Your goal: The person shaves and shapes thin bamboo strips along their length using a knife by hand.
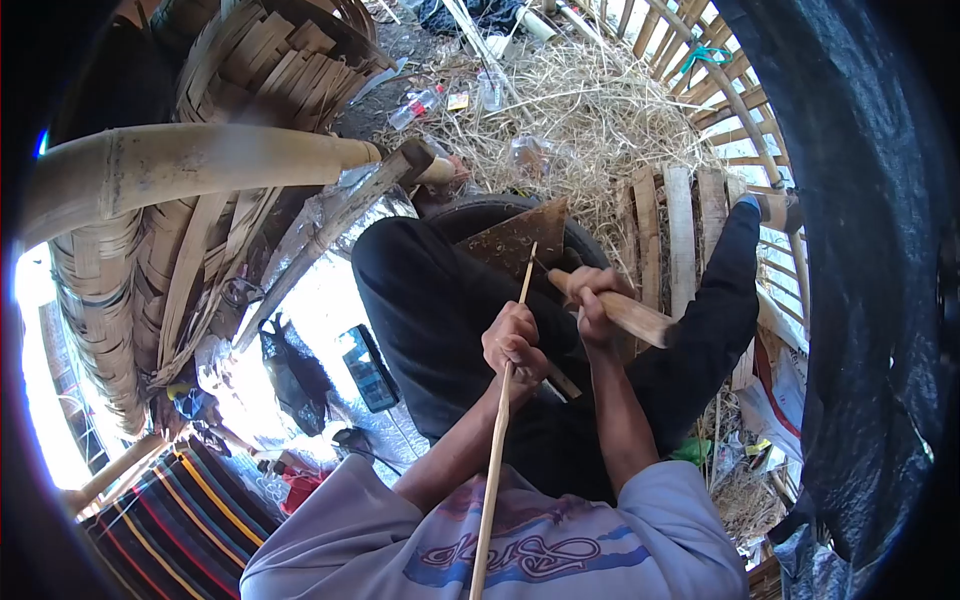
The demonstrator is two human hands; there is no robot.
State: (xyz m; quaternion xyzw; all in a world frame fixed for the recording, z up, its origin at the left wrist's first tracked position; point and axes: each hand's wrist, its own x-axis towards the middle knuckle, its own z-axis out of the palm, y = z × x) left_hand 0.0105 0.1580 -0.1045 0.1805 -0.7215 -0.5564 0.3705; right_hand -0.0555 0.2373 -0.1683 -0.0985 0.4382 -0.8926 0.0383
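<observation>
My left hand point(514, 340) is closed around a long thin wooden stick point(492, 470), which runs from the bottom edge up past my fist to a pointed tip. Just right of it, my right hand point(595, 298) grips a thick wooden handle point(636, 318); a thin dark piece sticks out of its upper left end, close to the stick's tip. Beyond both hands a brown flat plate point(515, 238) lies over a dark round rim point(470, 208). Part of another wooden piece point(562, 380) shows below and between my hands.
A thick bamboo pole point(220, 165) crosses the upper left, near woven bamboo point(95, 310). A phone point(369, 368) lies left of my leg. Wooden slats point(680, 240), straw point(610, 110) and a plastic bottle point(416, 107) are ahead. Black sheeting point(850, 250) hangs at right.
</observation>
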